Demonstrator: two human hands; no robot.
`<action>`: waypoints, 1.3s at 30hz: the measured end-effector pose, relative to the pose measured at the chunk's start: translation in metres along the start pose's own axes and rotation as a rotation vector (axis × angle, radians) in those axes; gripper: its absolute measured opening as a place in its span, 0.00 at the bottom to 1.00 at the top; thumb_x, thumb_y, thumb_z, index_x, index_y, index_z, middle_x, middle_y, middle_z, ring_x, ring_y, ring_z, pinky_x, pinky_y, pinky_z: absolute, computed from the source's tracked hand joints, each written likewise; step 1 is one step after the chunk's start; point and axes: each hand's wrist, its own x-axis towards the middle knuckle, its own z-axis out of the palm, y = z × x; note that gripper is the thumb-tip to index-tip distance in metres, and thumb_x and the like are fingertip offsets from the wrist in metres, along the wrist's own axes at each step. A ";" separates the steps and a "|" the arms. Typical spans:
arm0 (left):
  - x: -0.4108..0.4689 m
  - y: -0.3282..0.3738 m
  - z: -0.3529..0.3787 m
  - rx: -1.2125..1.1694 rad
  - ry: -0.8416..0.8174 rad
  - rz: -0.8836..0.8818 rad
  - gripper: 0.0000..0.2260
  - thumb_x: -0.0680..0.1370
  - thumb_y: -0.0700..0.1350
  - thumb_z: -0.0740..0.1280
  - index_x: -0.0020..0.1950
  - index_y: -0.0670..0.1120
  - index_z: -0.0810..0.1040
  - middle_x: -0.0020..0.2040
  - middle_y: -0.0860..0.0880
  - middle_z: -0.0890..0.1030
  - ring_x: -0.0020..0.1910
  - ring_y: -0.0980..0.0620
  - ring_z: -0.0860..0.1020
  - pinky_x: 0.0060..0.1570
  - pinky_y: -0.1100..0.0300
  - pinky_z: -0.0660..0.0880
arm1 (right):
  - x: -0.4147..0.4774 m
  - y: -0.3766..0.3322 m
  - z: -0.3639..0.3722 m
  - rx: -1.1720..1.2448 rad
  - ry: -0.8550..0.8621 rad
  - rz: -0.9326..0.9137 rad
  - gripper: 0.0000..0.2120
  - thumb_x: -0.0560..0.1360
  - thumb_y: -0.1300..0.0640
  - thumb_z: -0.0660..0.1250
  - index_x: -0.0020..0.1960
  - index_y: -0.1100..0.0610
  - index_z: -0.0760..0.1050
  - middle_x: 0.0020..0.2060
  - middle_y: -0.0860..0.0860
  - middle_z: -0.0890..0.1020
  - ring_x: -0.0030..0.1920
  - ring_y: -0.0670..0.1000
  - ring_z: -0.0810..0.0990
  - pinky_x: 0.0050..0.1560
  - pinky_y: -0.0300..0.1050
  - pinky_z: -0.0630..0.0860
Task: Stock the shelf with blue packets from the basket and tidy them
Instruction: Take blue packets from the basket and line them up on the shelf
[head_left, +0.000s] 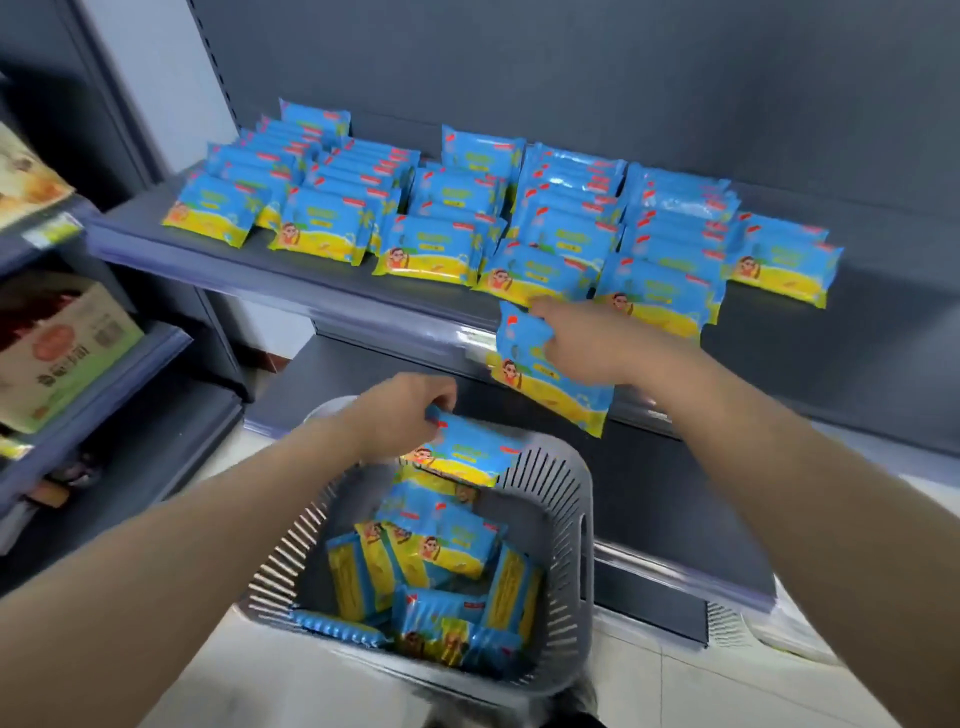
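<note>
A cardboard box (57, 348) sat on the neighbouring rack (130, 358) to the left. The grey basket (582, 499) sat below the shelf (311, 275), with loose packets (441, 545) jumbled inside. Rows of packets (441, 244) filled the shelf, blue above and yellow below, with a cartoon figure. The left hand (400, 415) pinched one packet (462, 452) over the basket. The right hand (587, 348) gripped another packet (550, 384) at the shelf's front edge.

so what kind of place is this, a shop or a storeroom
Most likely a small shop. The grey metal shelf has a price-strip front edge, identical blue packets stand in forward-facing rows on it, and a grey basket holds more. A carton sits on the neighbouring rack.
</note>
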 end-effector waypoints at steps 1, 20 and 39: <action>0.002 0.011 -0.016 -0.015 0.030 0.026 0.10 0.70 0.38 0.69 0.42 0.48 0.68 0.39 0.51 0.73 0.39 0.51 0.71 0.34 0.60 0.64 | -0.003 0.005 -0.014 -0.008 0.048 0.016 0.18 0.77 0.62 0.55 0.66 0.57 0.62 0.52 0.61 0.76 0.49 0.61 0.76 0.47 0.52 0.75; 0.129 0.245 -0.033 -0.165 0.115 0.392 0.10 0.72 0.37 0.70 0.44 0.48 0.70 0.40 0.51 0.74 0.40 0.51 0.72 0.38 0.59 0.69 | -0.083 0.245 -0.109 0.056 0.221 0.391 0.38 0.68 0.66 0.67 0.74 0.49 0.59 0.62 0.57 0.75 0.57 0.59 0.77 0.56 0.47 0.75; 0.233 0.282 0.014 0.074 0.102 0.225 0.13 0.74 0.43 0.67 0.58 0.49 0.75 0.49 0.50 0.79 0.51 0.50 0.75 0.54 0.61 0.62 | 0.021 0.352 -0.086 0.099 0.239 0.308 0.12 0.68 0.57 0.74 0.48 0.56 0.74 0.46 0.52 0.78 0.48 0.54 0.76 0.47 0.47 0.71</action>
